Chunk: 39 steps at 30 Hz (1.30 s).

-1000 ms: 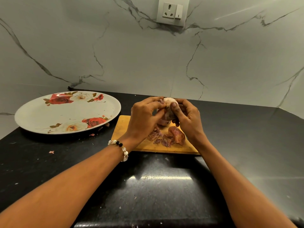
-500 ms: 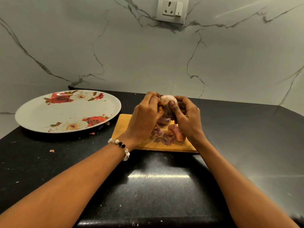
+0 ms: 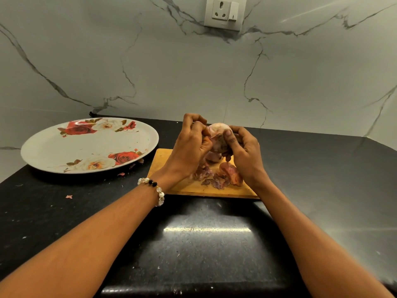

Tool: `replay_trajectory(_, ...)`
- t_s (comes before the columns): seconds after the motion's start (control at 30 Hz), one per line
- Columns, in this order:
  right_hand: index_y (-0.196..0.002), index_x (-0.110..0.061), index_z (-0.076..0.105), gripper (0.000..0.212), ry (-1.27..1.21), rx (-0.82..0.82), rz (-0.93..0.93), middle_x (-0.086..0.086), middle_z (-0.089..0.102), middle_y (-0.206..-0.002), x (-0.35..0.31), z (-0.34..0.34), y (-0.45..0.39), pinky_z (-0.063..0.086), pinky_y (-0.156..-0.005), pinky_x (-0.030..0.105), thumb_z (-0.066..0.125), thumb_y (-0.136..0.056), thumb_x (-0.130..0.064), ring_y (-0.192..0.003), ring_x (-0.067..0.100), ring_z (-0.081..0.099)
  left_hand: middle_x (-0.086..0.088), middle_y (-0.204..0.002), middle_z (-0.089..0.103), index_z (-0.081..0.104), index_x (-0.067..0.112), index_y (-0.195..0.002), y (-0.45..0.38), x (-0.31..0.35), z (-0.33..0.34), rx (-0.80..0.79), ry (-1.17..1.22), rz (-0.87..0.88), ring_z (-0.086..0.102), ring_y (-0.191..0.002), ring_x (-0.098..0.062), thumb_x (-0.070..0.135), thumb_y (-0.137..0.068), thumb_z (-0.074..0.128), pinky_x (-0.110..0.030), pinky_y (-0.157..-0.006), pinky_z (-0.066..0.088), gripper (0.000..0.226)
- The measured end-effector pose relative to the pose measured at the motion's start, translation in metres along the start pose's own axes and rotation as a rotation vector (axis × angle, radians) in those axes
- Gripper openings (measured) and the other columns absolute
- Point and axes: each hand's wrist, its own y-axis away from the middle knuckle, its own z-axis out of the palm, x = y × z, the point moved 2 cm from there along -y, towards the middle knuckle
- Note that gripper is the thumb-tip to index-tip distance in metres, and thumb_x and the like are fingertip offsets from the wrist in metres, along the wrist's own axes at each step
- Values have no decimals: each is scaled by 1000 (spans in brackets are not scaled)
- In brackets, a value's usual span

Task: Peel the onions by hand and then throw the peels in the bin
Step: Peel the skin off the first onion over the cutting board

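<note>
A pale, partly peeled onion (image 3: 217,130) is held above the wooden cutting board (image 3: 169,168). My right hand (image 3: 242,151) grips it from the right, thumb on its side. My left hand (image 3: 191,147) pinches a strip of its skin at the left edge. Loose purple and brown peels (image 3: 221,178) lie in a heap on the board under my hands. Another onion (image 3: 212,157) sits on the board, mostly hidden behind my hands. No bin is in view.
A large white plate with red roses (image 3: 90,145) stands on the black counter (image 3: 206,244) to the left of the board. Small peel scraps (image 3: 68,196) lie on the counter near the plate. A marble wall with a socket (image 3: 224,14) rises behind.
My left hand has risen and curled tighter, pulling skin at the onion's left side. The right hand has kept its grip and turned the onion slightly.
</note>
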Motion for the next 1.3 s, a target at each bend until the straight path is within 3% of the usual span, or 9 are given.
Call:
replay_trajectory(0.2,-114,-6,60,28,-10,5,10,8,67,-93,-2,-5,-3,50,-52,24,49,-101,-28,-71,10,65,-14,-105,55,63,-2,-95,0,0,-2,60,92,-8,53,-89,-11,4,-87,65,0,-77,39,10)
replay_trajectory(0.3,-113,-10,60,27,10,-15,-11,5,68,-93,-4,-3,-1,51,-57,19,52,-98,-32,-73,8,66,-10,-104,60,66,2,-103,0,0,-4,76,107,37,61,-89,-13,14,-88,68,-14,-77,52,20)
replay_trajectory(0.4,-113,-12,61,27,41,-25,-32,3,68,-93,-7,0,0,50,-59,16,55,-96,-32,-72,6,64,-11,-106,65,70,2,-106,2,0,-10,76,27,124,65,-93,-19,12,-84,71,-28,-81,57,24)
replay_trajectory(0.53,-115,-11,61,32,71,-5,-52,3,69,-93,-11,2,1,53,-60,19,57,-94,-35,-74,10,67,-17,-108,68,70,-3,-103,4,7,-11,59,-77,200,69,-92,-27,6,-83,70,-34,-82,58,22)
replay_trajectory(0.77,-116,-13,59,33,108,10,-73,5,67,-98,-16,6,3,59,-65,28,57,-94,-37,-84,19,69,-19,-112,63,65,-8,-100,6,8,-9,50,-195,229,69,-78,-29,5,-87,68,-38,-66,60,19)
replay_trajectory(0.97,-120,-7,58,31,126,14,-105,-1,64,-98,-20,5,3,56,-65,17,60,-95,-25,-84,10,67,-16,-114,53,60,-4,-97,5,5,-9,11,-210,188,63,-78,-23,7,-87,69,-34,-66,59,18)
replay_trajectory(1.17,-119,-8,58,29,70,1,-69,4,66,-100,-20,6,1,55,-59,17,59,-96,-25,-83,12,69,-17,-109,49,57,-5,-92,0,5,-6,54,-101,69,55,-79,-17,-1,-84,64,-21,-70,52,12)
replay_trajectory(1.3,-117,-12,58,31,16,14,-8,9,68,-103,-15,4,0,58,-64,30,56,-96,-35,-90,20,70,-14,-108,49,58,-4,-95,-4,-2,-4,104,44,-148,48,-87,-11,0,-86,60,-2,-72,40,9)
